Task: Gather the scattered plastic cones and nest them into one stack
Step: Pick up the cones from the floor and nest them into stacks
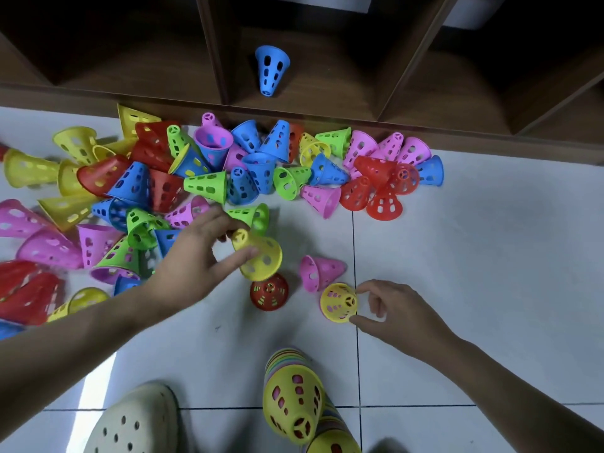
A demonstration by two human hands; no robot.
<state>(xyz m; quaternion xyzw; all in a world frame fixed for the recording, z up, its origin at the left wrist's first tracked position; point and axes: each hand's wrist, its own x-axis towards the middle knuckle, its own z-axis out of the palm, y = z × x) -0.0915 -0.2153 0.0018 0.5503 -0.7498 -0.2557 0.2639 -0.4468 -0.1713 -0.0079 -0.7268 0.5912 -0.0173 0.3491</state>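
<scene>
Left hand (pixel 199 253) at frame centre pinches a yellow perforated plastic cone (pixel 260 256) between thumb and fingers, lifted off the white tiled floor (pixel 490 256), tip tilted up-left, likely so its wide mouth can drop over another. Just below it stands a red perforated cone (pixel 269 291), upright. Right hand (pixel 397 310), right of centre, curls thumb and forefinger round a second yellow cone (pixel 339 302) that seems to sit over a pink one, beside a pink cone lying on its side (pixel 320 271). The big multicoloured pile of loose cones (pixel 209 171) sprawls across the upper left. The tall nested stack (pixel 294 403) leans at bottom centre, cut off by the frame edge; its height can't be judged. One blue cone (pixel 270 69) lies inside the dark wooden shelf (pixel 327 103) up top. A pale perforated clog (pixel 137 423) pokes in, lower left.
</scene>
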